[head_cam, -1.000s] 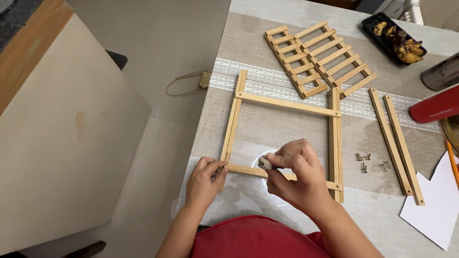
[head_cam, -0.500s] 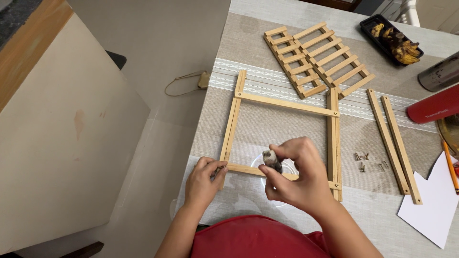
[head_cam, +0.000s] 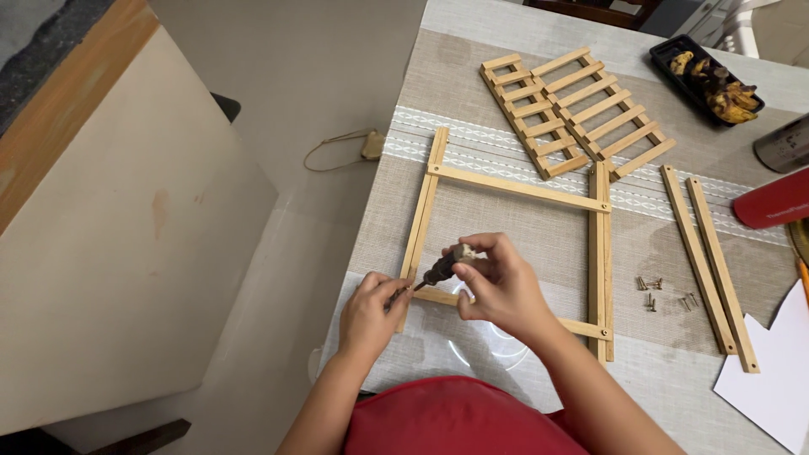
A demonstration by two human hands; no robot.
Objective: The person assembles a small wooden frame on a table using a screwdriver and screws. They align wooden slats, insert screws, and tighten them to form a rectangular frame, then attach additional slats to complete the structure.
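A square frame of light wooden slats (head_cam: 516, 187) lies on the table before me. My right hand (head_cam: 497, 286) grips a small dark screwdriver (head_cam: 440, 271), its tip pointing left at the frame's near left corner. My left hand (head_cam: 371, 312) rests on that corner, fingers pinching at the joint where the screwdriver tip meets the wood. What the fingertips hold is too small to tell.
Two slatted wooden panels (head_cam: 573, 109) lie at the far side. Two loose slats (head_cam: 708, 261) and several small screws (head_cam: 666, 295) sit to the right, beside white paper (head_cam: 775, 388). A black tray (head_cam: 704, 76) and a red object (head_cam: 771, 206) are at the far right. The table's left edge (head_cam: 383, 160) is close.
My right hand has tilted the screwdriver from upright over the bottom slat down to the left, so its tip now meets the corner under my left fingers.
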